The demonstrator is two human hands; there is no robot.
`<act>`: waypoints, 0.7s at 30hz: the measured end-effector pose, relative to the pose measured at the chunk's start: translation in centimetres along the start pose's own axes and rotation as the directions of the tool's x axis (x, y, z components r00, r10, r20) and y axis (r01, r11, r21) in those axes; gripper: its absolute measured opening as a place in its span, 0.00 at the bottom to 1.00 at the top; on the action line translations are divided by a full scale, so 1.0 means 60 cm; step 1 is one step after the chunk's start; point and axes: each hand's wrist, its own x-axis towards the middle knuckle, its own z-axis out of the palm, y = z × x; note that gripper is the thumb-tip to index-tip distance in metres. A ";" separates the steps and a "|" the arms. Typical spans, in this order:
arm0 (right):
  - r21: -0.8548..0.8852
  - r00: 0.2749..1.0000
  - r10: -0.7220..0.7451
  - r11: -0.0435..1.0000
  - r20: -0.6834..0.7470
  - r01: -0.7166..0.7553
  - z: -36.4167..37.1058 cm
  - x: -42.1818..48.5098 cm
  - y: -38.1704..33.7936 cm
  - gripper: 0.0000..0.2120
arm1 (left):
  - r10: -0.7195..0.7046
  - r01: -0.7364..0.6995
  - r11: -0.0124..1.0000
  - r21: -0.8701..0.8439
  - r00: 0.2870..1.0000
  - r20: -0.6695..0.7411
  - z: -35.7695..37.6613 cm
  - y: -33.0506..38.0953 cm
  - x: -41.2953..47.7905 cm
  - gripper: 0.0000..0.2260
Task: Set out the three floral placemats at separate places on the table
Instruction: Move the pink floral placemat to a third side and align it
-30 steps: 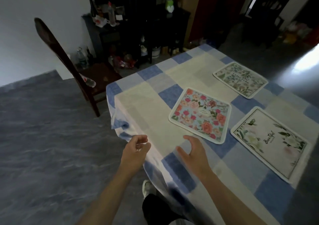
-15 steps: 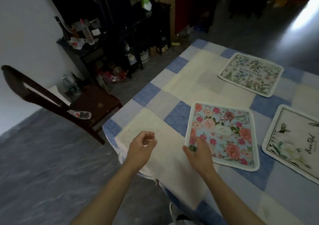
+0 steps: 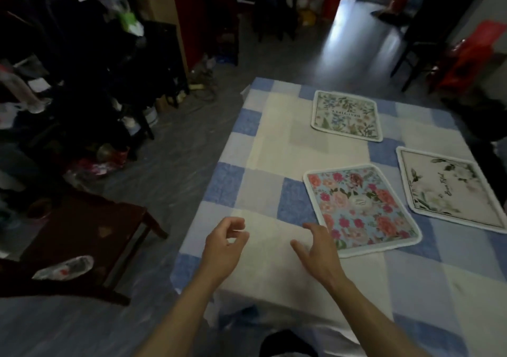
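Observation:
Three floral placemats lie flat and apart on the blue and cream checked tablecloth. The pink-rose placemat is nearest me. A green-leaf placemat lies at the far side. A white-flower placemat lies to the right. My left hand hovers over the cloth near the front left corner, fingers loosely curled, holding nothing. My right hand is spread open just left of the pink-rose placemat's near corner, holding nothing.
A dark wooden chair with a plastic wrapper on its seat stands left of the table. Cluttered dark shelves fill the far left. More chairs stand at the back right.
The view has swung right and nearer the table. My right hand has come off the pink-rose placemat's corner and opened. Both hands stay low over the cloth.

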 end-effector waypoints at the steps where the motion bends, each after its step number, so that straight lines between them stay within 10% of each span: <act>1: -0.011 1.000 0.000 1.000 -0.024 0.000 0.003 -0.002 -0.014 0.26 | 0.012 -0.012 1.000 0.001 1.000 0.016 -0.016 -0.001 0.012 0.08; 14: 0.212 0.932 0.218 0.964 -0.289 -0.160 0.038 0.048 -0.102 0.25 | 0.095 -0.115 0.992 0.049 0.950 0.299 -0.053 0.034 0.202 0.09; 21: 0.280 0.777 0.454 0.889 -0.437 -0.362 0.059 0.030 -0.103 0.25 | 0.088 -0.209 0.968 0.141 0.805 0.586 -0.015 0.043 0.303 0.07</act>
